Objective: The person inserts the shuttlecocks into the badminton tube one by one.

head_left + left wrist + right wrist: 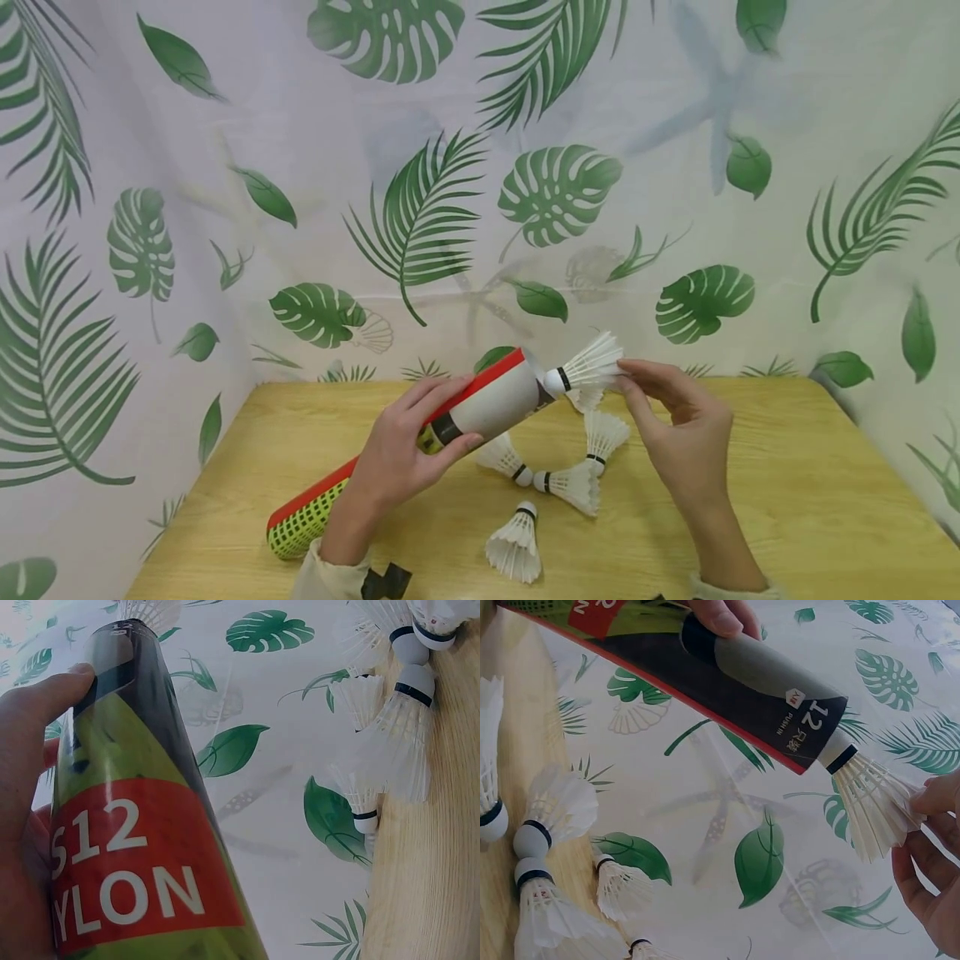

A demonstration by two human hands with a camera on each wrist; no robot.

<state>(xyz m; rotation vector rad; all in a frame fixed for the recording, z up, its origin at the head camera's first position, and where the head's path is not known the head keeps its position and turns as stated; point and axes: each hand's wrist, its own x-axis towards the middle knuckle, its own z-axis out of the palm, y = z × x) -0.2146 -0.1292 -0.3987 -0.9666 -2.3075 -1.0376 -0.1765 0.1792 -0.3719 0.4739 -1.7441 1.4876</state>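
From my remote seat: left hand [401, 442] wrapped round the tube [495, 402], thumb across the near side, mouth tilted up and to the right, far end down near the counter [810, 500]. Right hand [686, 433] pinches one shuttlecock [591, 364] by the feather rim, cork toward the tube.

Cork sits right at the mouth. I can't tell how far, if at all, it has passed the lip. Five loose shuttlecocks [515, 546] counted on the counter: four bunched below the mouth end, one of them partly hidden behind the one in hand; the fifth lies apart, closer to the wearer.

Step in hand, as I read it: loading, cork first. The same pose would suit drawing one out, so I hold that loosely.

If loading, the next move calls for the cork lined up with the tube's axis, a gentle straight push on the skirt, left hand steady as a brace. I'd want the pinch light; the feathers look easy to crumple. Main risk in my judgement: coming in askew and catching the skirt on the lip.
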